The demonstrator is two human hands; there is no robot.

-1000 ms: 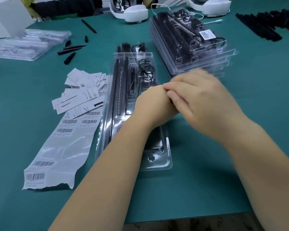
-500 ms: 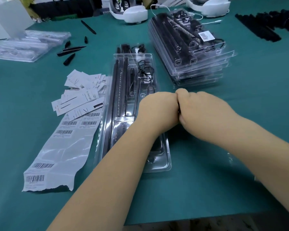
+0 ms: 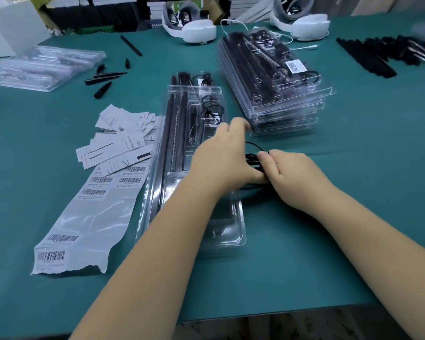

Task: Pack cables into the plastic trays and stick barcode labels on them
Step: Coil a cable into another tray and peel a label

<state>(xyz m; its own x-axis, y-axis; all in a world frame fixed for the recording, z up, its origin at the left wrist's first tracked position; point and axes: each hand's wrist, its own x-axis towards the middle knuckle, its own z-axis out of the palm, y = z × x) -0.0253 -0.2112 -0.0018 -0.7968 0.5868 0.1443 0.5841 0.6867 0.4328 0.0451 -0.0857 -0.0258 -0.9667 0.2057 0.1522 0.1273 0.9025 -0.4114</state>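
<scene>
A clear plastic tray (image 3: pixel 238 238) lies lengthwise in front of me, with black rods and a coiled cable in its compartments. Over the tray's right edge, my left hand (image 3: pixel 225 160) and my right hand (image 3: pixel 293 176) meet, and both pinch a thin black cable (image 3: pixel 253 158) bunched between them. A loop of that cable sticks up above my right thumb. A strip of barcode labels (image 3: pixel 88 217) on glossy backing lies left of the tray. A stack of filled trays (image 3: pixel 277 94) with a barcode label (image 3: pixel 296 66) on top stands behind my right hand.
Loose white printed cards (image 3: pixel 123 143) lie left of the tray. Empty clear trays (image 3: pixel 39 67) sit far left, black pointed parts (image 3: pixel 103 81) beside them. Two white headsets (image 3: pixel 192 28) stand at the back. A pile of black rods (image 3: pixel 388 55) lies far right.
My hands have moved apart slightly and the black cable now shows between them. My left fingers have spread upward over the tray.
</scene>
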